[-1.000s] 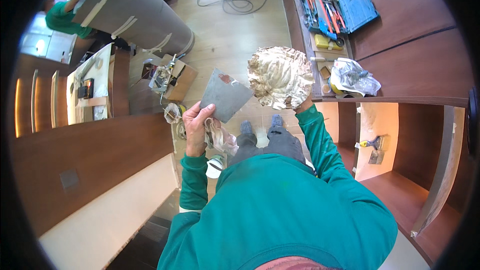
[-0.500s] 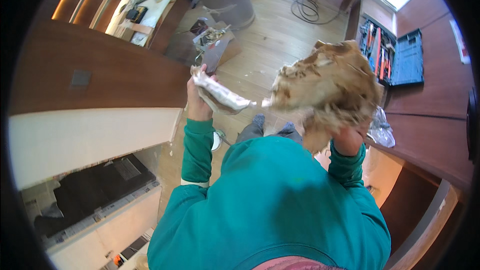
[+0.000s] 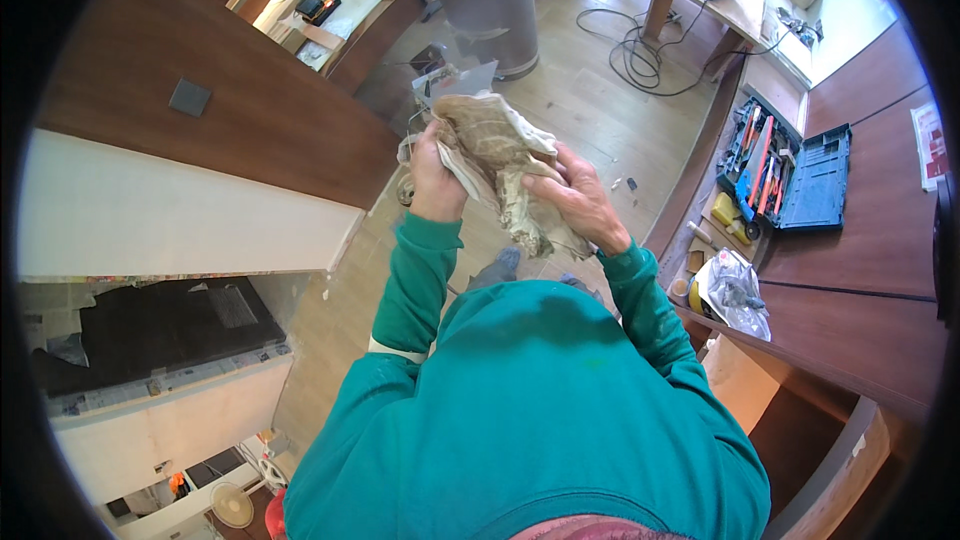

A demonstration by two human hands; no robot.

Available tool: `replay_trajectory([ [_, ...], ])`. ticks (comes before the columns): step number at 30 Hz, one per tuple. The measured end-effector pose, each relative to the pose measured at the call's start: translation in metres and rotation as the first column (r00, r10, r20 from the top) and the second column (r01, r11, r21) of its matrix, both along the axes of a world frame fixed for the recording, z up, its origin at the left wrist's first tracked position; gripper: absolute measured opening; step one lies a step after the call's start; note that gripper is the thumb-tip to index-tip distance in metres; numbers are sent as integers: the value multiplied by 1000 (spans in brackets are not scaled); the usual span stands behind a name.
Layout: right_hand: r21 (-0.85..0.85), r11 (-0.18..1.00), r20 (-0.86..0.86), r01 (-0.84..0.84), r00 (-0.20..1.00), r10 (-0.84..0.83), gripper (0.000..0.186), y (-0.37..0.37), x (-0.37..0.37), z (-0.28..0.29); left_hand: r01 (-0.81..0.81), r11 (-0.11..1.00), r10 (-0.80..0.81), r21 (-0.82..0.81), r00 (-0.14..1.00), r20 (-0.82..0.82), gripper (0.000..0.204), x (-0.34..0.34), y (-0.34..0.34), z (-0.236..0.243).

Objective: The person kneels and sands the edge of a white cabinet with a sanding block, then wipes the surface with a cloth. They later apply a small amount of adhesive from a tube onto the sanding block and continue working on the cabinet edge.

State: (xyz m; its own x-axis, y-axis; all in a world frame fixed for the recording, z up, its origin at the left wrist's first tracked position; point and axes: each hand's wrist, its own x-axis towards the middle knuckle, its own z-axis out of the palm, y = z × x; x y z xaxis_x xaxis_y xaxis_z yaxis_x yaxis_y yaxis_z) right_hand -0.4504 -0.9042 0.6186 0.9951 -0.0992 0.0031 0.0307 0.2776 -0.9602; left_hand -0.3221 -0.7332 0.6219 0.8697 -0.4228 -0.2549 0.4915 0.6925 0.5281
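Two hands hold one dirty crumpled rag [image 3: 497,162]. Left hand [image 3: 433,175] is closed tight on its edge. Right hand [image 3: 572,202] grips the hanging part.

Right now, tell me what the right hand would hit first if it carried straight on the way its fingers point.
The right hand already presses its fingers into the crumpled beige stained cloth; beyond it, probably the left hand.
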Motion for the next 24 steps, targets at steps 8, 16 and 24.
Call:
replay_trajectory([
  [8, 451, 892, -7, 5, 1000, -2, 48, -21, -20, 2, -264, 942, 253, 207, 964, 77, 26, -7, 14, 24],
  [16, 540, 837, -16, 92, 995, -99, 47, -37, -25, -12, 15, 996, -7, -85, 996, 94, 28, -25, 30, 39],
  [24, 485, 872, -22, 57, 998, -53, 44, -30, -31, -34, 312, 913, -331, -264, 943, -30, 30, -59, 14, 0],
])
